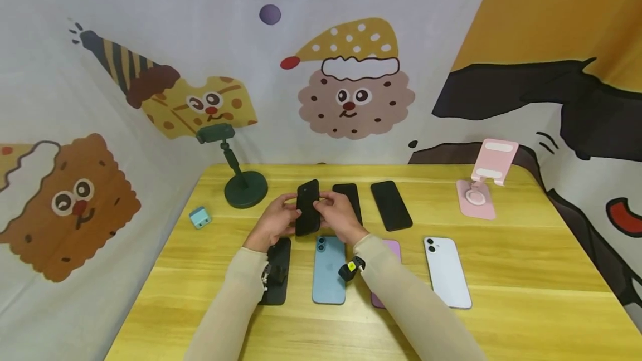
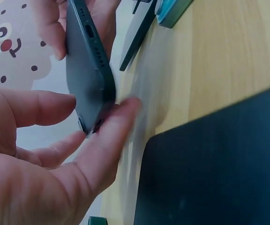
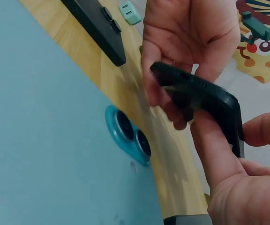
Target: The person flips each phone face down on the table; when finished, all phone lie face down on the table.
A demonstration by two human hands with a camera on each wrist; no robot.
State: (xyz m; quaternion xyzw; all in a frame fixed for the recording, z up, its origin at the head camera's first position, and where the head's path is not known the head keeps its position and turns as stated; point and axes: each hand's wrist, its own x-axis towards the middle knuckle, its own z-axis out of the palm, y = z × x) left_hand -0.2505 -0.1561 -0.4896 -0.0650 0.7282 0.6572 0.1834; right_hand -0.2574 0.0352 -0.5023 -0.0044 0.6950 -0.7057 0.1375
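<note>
A black phone is held up above the table, tilted, between both hands. My right hand pinches its right side, the thumb against one face; the right wrist view shows this grip on the phone closely. From the left, my left hand holds the other side, with thumb and fingers around the edge in the left wrist view. Below the hands lie a blue phone, camera side up, and a black phone partly under the left wrist. A purple phone is mostly covered by the right sleeve.
A white phone lies front right. Behind it are a dark phone and another dark phone, partly hidden by the right hand. A green stand and blue-green charger are at left, a pink stand at back right.
</note>
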